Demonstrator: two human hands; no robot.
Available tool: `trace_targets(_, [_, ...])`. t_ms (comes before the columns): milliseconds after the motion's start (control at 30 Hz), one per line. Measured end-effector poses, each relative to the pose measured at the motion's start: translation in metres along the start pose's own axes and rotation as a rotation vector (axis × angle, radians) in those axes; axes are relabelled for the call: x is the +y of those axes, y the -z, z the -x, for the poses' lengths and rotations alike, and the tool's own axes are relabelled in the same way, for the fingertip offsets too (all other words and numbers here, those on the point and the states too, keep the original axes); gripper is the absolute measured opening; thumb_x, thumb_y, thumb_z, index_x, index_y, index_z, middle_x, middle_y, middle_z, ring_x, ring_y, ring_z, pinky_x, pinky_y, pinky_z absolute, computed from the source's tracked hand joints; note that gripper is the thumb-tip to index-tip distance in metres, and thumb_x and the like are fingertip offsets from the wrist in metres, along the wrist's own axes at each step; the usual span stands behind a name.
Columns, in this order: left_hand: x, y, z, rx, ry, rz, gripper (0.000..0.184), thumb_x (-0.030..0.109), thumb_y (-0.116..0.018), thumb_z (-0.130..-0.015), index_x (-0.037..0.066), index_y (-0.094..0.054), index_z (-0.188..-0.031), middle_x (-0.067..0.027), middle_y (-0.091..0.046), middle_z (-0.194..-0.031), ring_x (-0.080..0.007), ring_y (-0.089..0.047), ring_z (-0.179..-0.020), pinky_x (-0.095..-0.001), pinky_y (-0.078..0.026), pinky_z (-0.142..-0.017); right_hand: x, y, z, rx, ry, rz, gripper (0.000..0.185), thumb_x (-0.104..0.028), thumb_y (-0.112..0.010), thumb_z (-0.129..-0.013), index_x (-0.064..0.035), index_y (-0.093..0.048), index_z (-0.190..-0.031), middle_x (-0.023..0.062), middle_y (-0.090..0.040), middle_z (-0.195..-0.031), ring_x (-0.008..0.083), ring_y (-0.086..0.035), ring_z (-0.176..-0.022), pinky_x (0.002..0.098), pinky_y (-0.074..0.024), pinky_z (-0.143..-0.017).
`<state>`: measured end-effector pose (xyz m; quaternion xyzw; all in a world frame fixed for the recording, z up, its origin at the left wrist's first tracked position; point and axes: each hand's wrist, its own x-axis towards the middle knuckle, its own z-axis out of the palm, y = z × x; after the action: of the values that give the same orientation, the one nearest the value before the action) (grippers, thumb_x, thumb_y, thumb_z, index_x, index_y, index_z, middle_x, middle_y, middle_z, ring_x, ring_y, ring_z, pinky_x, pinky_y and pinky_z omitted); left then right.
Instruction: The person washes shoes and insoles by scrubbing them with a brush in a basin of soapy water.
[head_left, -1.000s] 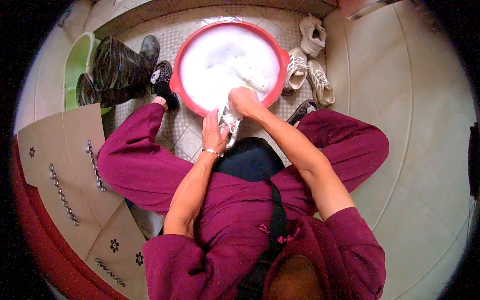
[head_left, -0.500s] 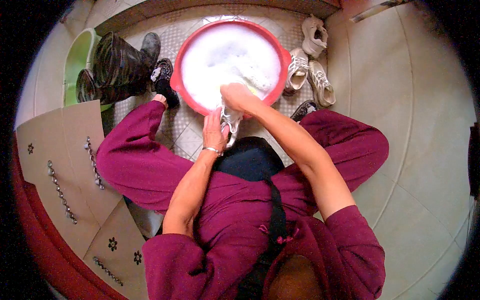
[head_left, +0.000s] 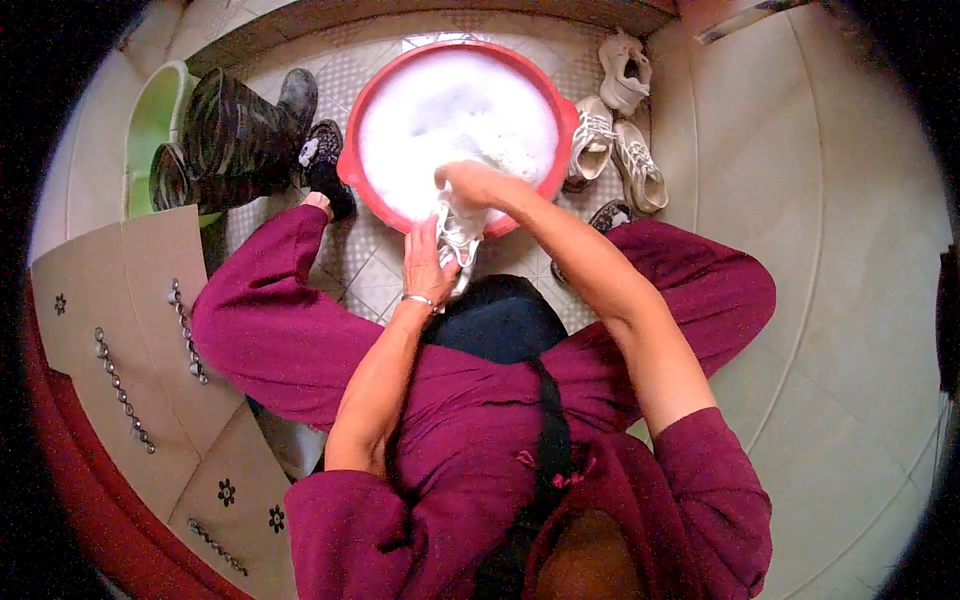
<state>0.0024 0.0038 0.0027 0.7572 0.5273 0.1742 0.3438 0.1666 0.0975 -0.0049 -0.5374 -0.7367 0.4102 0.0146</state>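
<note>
A white lace-up shoe [head_left: 458, 236] rests at the near rim of a red basin [head_left: 352, 172] full of white suds [head_left: 450, 105]. My left hand [head_left: 427, 268] grips the shoe along its left side, thumb and fingers around it. At the shoe's far end, over the suds, my right hand [head_left: 468, 186] is closed with its fingers bent down. Whatever those fingers hold, if anything, is hidden beneath the hand.
Several pale shoes [head_left: 627, 72] stand right of the basin. Dark patterned boots [head_left: 228, 130] and a green tub [head_left: 160, 95] are at the left. A beige cabinet [head_left: 150, 320] with bead-like handles stands lower left. My bent knees flank the basin.
My right hand has shifted slightly left at the shoe's far end. A small yellow-green patch beside it no longer shows. My left hand keeps its hold on the shoe.
</note>
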Motion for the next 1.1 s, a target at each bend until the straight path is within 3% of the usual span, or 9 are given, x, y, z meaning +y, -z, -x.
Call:
trace_targets(233, [-0.004,-0.001,0.0,-0.014,0.048,-0.014,0.073,0.007,-0.068,-0.06,0.002,-0.032,-0.124,-0.0183,-0.041,-0.114,-0.0354,-0.04,-0.105,-0.0392,-0.034,-0.092,-0.021,-0.003,0.011,0.011,0.097,0.209,0.027,-0.012,-0.058,-0.07,-0.0025,-0.055,-0.095,0.0209,-0.06,-0.093,0.0344,-0.058,-0.087,0.0424,-0.0464,-0.074])
trace_targets(300, [-0.003,0.002,-0.001,-0.028,0.071,-0.006,0.074,0.007,-0.069,-0.06,0.002,-0.032,-0.124,-0.0183,-0.041,-0.115,-0.0355,-0.04,-0.106,-0.0392,-0.034,-0.093,-0.014,-0.004,0.024,0.327,0.024,-0.11,0.034,-0.02,-0.06,-0.071,-0.0015,-0.055,-0.1,0.0216,-0.059,-0.092,0.0341,-0.057,-0.09,0.0414,-0.0459,-0.076])
trace_targets(433, [-0.003,0.007,-0.001,-0.109,0.105,0.056,0.085,0.004,-0.07,-0.055,0.001,-0.027,-0.128,-0.0195,-0.041,-0.117,-0.0349,-0.039,-0.11,-0.0376,-0.032,-0.096,0.008,-0.018,0.052,0.255,-0.098,-0.473,0.058,-0.033,-0.068,-0.064,0.0001,-0.052,-0.109,0.0223,-0.056,-0.095,0.0333,-0.055,-0.091,0.0384,-0.044,-0.08])
trace_targets(667, [-0.011,0.002,0.005,-0.16,0.234,0.019,0.087,0.0,-0.068,-0.054,0.0,-0.026,-0.13,-0.0212,-0.042,-0.117,-0.0359,-0.04,-0.111,-0.0377,-0.032,-0.096,-0.027,-0.041,0.079,0.302,-0.105,-0.186,0.064,-0.019,-0.066,-0.061,-0.0015,-0.044,-0.118,0.0241,-0.041,-0.113,0.0389,-0.04,-0.107,0.0414,-0.0366,-0.09])
trace_targets(800, [0.023,0.024,0.009,0.056,-0.022,-0.275,0.069,0.004,-0.067,-0.06,0.0,-0.037,-0.122,-0.0203,-0.044,-0.114,-0.0342,-0.044,-0.104,-0.0362,-0.033,-0.095,-0.025,-0.061,0.071,0.561,-0.143,-0.204,0.064,-0.005,-0.058,-0.059,-0.0012,-0.037,-0.12,0.0234,-0.038,-0.11,0.0408,-0.039,-0.102,0.0442,-0.0361,-0.09])
trace_targets(867, [0.032,0.029,0.009,0.025,-0.064,-0.099,0.053,0.007,-0.064,-0.065,-0.002,-0.044,-0.113,-0.0179,-0.05,-0.108,-0.029,-0.05,-0.097,-0.0354,-0.04,-0.088,-0.021,-0.058,0.073,0.46,-0.139,-0.199,0.059,-0.005,-0.058,-0.059,-0.0003,-0.039,-0.115,0.0227,-0.04,-0.109,0.0406,-0.04,-0.1,0.0442,-0.0367,-0.088])
trace_targets(933, [0.03,0.017,0.022,-0.143,0.388,0.284,0.039,0.006,-0.061,-0.073,-0.006,-0.045,-0.106,-0.013,-0.057,-0.094,-0.0178,-0.058,-0.078,-0.0266,-0.048,-0.061,-0.016,-0.059,0.071,0.5,-0.098,-0.219,0.054,-0.005,-0.058,-0.059,0.0007,-0.041,-0.111,0.0221,-0.04,-0.109,0.04,-0.042,-0.098,0.0433,-0.0375,-0.086])
trace_targets(1033, [-0.039,-0.04,0.039,0.077,0.759,0.851,0.029,0.004,-0.054,-0.078,-0.008,-0.044,-0.102,-0.0154,-0.056,-0.092,-0.0205,-0.057,-0.075,-0.0276,-0.048,-0.061,-0.014,-0.059,0.066,0.461,-0.106,-0.203,0.053,-0.005,-0.059,-0.059,0.0017,-0.043,-0.11,0.0218,-0.043,-0.106,0.0379,-0.043,-0.096,0.042,-0.0382,-0.085])
trace_targets(1100, [-0.079,-0.051,0.036,-0.17,0.784,1.658,0.023,0.004,-0.047,-0.081,-0.008,-0.044,-0.1,-0.0176,-0.055,-0.092,-0.0233,-0.056,-0.073,-0.0303,-0.049,-0.063,-0.013,-0.068,0.067,0.595,0.016,-0.201,0.051,-0.007,-0.059,-0.059,0.0014,-0.044,-0.108,0.0219,-0.044,-0.105,0.0369,-0.044,-0.097,0.0415,-0.0383,-0.085])
